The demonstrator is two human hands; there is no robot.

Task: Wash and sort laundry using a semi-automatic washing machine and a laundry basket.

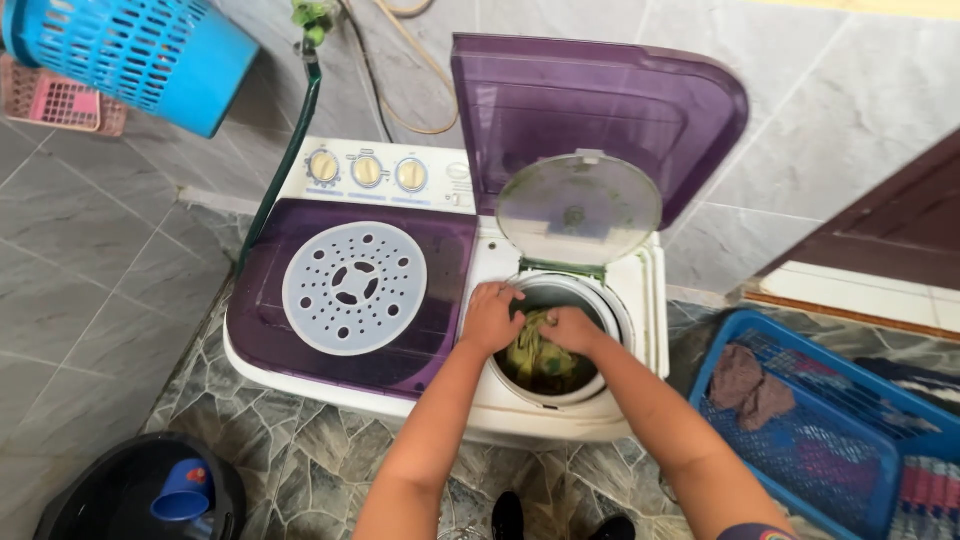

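Note:
A white and purple twin-tub washing machine (330, 385) stands on the stone floor. Its right purple lid (600, 110) is raised, and the round inner spinner cover (578, 210) is tipped up. Both my hands reach into the spinner drum (620, 310). My left hand (490, 317) rests on the drum's left rim, fingers curled over greenish wet cloth (535, 355). My right hand (570, 328) grips the same cloth from the right.
A white perforated disc (355, 288) lies on the closed left lid. A blue laundry basket (800, 440) with clothes sits on the right, a black bucket with a blue scoop (180, 492) at lower left, a blue basket (140, 50) upper left, a green hose (285, 165) behind.

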